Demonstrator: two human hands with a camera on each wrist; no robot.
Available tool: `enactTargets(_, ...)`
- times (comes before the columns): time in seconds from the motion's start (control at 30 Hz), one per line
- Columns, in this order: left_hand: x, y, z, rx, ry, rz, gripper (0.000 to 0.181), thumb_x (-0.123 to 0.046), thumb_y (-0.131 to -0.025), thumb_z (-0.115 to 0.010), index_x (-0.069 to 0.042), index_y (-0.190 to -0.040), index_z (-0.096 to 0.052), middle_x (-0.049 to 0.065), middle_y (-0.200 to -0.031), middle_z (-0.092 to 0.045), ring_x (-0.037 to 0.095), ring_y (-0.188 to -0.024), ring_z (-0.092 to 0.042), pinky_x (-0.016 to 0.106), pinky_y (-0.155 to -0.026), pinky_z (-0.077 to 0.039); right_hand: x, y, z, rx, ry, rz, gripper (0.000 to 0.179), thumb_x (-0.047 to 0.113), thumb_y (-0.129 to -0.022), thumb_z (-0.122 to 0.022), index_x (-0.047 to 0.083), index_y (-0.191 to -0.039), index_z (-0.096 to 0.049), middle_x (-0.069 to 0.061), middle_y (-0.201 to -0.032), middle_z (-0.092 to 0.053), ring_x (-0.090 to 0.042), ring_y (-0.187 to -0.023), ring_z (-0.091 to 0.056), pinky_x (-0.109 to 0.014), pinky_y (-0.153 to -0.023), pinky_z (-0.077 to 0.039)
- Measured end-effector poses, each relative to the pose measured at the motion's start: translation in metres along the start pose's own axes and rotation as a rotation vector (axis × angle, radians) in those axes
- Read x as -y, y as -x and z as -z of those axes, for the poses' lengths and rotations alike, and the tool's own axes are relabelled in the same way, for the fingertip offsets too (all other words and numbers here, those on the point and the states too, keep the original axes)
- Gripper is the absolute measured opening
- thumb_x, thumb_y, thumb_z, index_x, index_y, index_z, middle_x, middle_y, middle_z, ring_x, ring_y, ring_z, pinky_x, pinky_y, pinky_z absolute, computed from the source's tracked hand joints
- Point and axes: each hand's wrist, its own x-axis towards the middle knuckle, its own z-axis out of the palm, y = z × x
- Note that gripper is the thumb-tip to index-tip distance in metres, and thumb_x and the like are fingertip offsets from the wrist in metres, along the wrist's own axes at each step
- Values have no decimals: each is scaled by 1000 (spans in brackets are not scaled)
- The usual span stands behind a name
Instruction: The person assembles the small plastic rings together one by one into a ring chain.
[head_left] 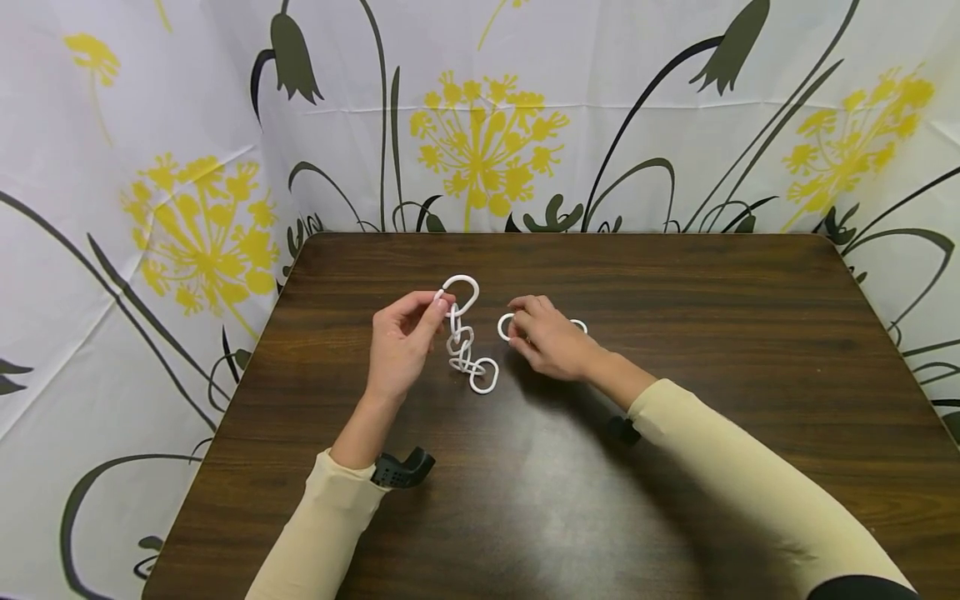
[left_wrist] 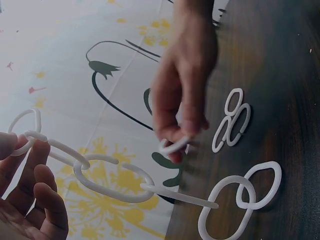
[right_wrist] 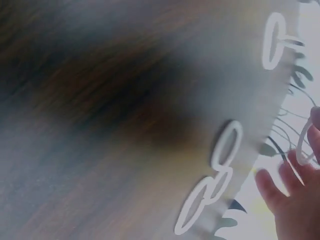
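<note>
My left hand (head_left: pixel 401 350) pinches the top link of a white plastic chain (left_wrist: pixel 112 196) between thumb and fingers. The chain hangs down from it, its open-sided links hooked through one another. In the head view the bottom link (head_left: pixel 483 392) shows low over the table, to the right of the rest. To the right, my right hand (head_left: pixel 555 337) pinches a single white link (left_wrist: pixel 172 148) at its fingertips, apart from the chain. Below that hand, three loose white links (left_wrist: pixel 241 97) lie close together on the table; in the head view the hand mostly hides them.
The dark wood-grain table (head_left: pixel 712 317) extends around both hands. Behind its far edge hangs a white curtain (head_left: pixel 570 50) with yellow and grey flower prints. A black wrist device (head_left: pixel 403 469) sits at the left sleeve cuff.
</note>
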Motion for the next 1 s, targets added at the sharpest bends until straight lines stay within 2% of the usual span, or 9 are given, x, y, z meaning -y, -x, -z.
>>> enactTargets(0.1, 0, 1, 0, 2, -6, 1, 15, -6, -94, -65, 6, -101, -71, 5, -82, -67, 12, -62, -51, 20, -45, -39, 2, -1, 6, 8, -112, -35, 6, 13, -96, -62, 12, -91, -59, -7, -108, -61, -22, -103, -56, -38, -90, -45)
enactTargets(0.2, 0, 1, 0, 2, -9, 2, 15, -6, -94, -65, 6, -101, -71, 6, -82, -67, 12, -62, -51, 20, -44, -39, 7, -1, 14, 6, -190, -77, 5, 17, -94, -67, 15, -90, -63, 5, -90, -60, -12, -85, -58, -32, -77, -48)
enactTargets(0.27, 1, 1, 0, 3, -12, 2, 15, -6, -94, -66, 6, -101, -71, 7, -81, -67, 12, -61, -50, 20, -44, -39, 11, -2, 20, -10, -224, -110, 5, 20, -94, -68, 18, -90, -66, 9, -83, -60, -9, -77, -57, -30, -69, -47)
enactTargets(0.43, 0, 1, 0, 0, -20, 9, 14, -6, -94, -66, 6, -101, -71, 6, -82, -67, 11, -61, -51, 20, -44, -39, 26, -9, 40, -82, -418, -161, 8, 13, -98, -61, 10, -95, -68, -1, -81, -65, -12, -67, -61, -29, -62, -51)
enactTargets(0.6, 0, 0, -2, -1, -26, 16, 15, -3, -94, -65, 8, -102, -70, 5, -85, -68, 10, -62, -51, 20, -44, -39, 43, -18, 63, -195, -596, -216, 10, 1, -98, -54, 1, -107, -57, -11, -85, -68, -19, -69, -63, -32, -60, -55)
enactTargets(0.7, 1, -1, -1, 4, -38, 17, 15, -3, -93, -65, 8, -103, -70, 4, -84, -68, 12, -62, -51, 21, -44, -39, 52, -22, 76, -238, -630, -241, 20, 1, -98, -53, 2, -117, -52, -10, -82, -69, -23, -70, -63, -32, -60, -54)
enactTargets(0.8, 0, -1, -1, 17, -56, 25, 15, -5, -94, -65, 6, -102, -71, 2, -83, -68, 15, -62, -50, 21, -44, -39, 58, -27, 86, -264, -619, -239, 26, 3, -99, -54, 0, -124, -57, -9, -83, -70, -21, -72, -63, -28, -62, -52)
enactTargets(1.0, -1, -1, -3, 49, -76, 34, 16, -10, -95, -66, 3, -102, -72, 0, -83, -68, 12, -61, -48, 20, -45, -38, 71, -36, 98, -359, -554, -227, 18, 12, -98, -60, 3, -106, -72, -9, -86, -70, -19, -70, -59, -26, -63, -44)
